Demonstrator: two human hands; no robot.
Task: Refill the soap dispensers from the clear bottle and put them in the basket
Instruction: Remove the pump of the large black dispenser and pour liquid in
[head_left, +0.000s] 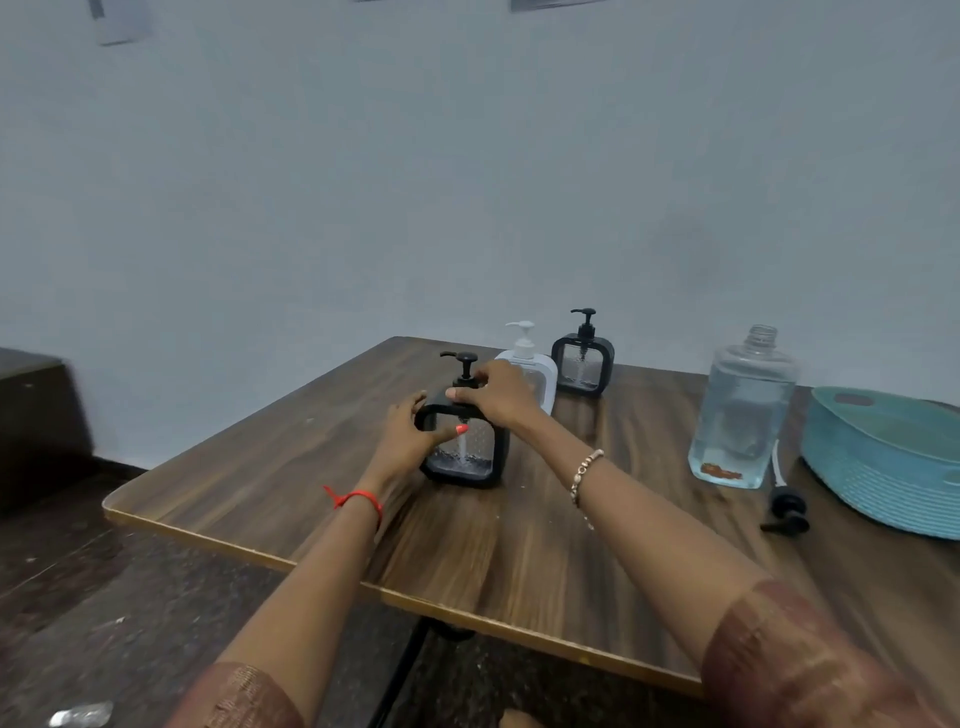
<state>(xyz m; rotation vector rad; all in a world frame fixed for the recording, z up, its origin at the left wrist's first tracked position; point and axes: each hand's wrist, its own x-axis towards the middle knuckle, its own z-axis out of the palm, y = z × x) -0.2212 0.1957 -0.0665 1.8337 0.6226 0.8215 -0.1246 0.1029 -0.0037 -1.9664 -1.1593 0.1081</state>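
A black-framed soap dispenser (470, 457) stands upright on the wooden table (467, 545), near its left side. My left hand (413, 434) grips the dispenser's left side. My right hand (496, 392) is closed around the collar of its black pump at the top. Behind it stand a white dispenser (540, 371) and a second black dispenser (583, 358). The clear bottle (740, 415), uncapped and holding clear liquid, stands to the right. At the right edge lies the teal basket (872, 467), nothing visible in it.
A loose black pump head with its tube (785, 506) lies on the table between the clear bottle and the basket. A pale wall rises behind the table. Dark floor lies beyond the table's left and front edges.
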